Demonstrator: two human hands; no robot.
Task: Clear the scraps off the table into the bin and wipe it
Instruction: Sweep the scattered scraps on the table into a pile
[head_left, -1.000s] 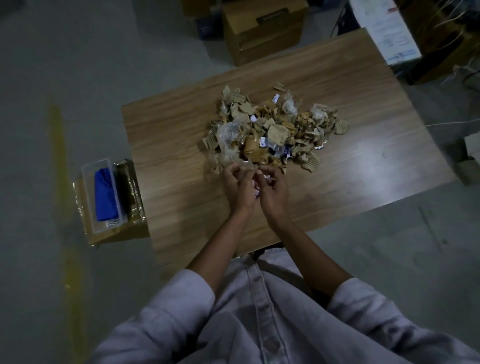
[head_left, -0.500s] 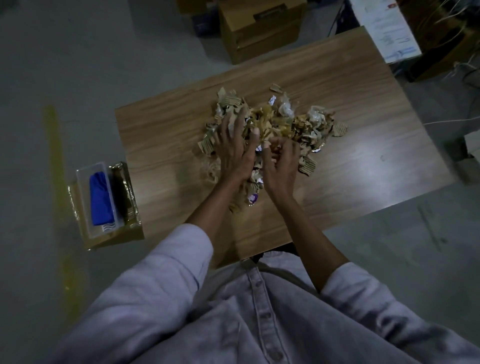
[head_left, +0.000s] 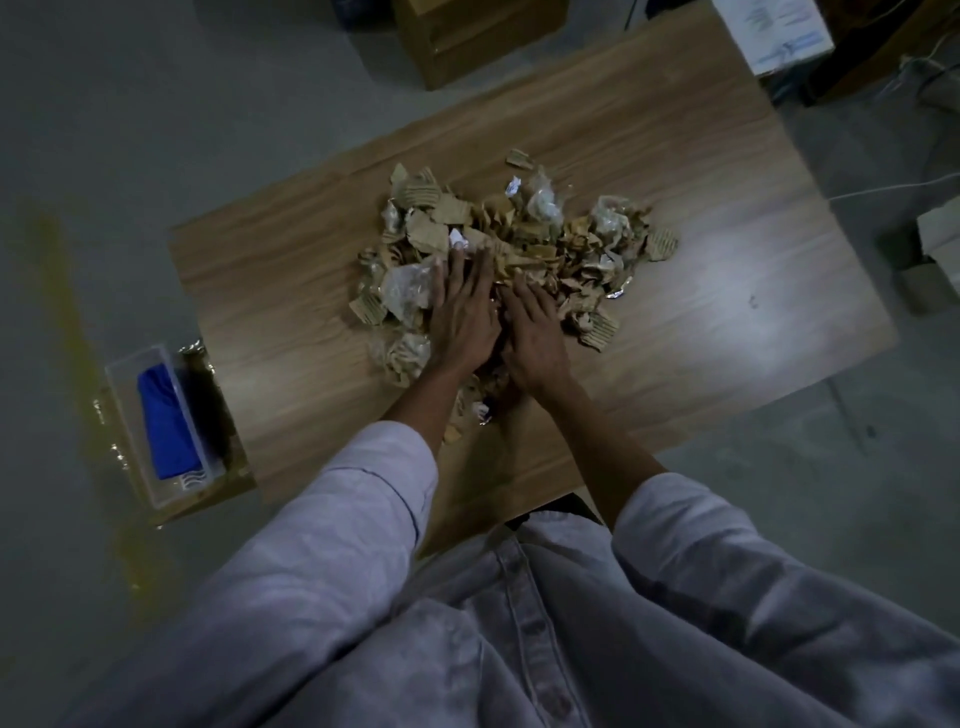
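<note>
Pressing the scrap pile (head_left: 519, 239), left hand (head_left: 462, 317) and right hand (head_left: 535, 335) have a wide grip (flat, holding nothing). Scraps all lie on the table (head_left: 701, 156); binning and wiping are undone.

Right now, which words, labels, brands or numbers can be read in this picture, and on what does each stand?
No text can be read.
White printed sheet at the table's far corner: lines of print, too small and blurred.
Clear box on the floor: a wavy mark, no legible letters.
Scraps: no legible print.
</note>
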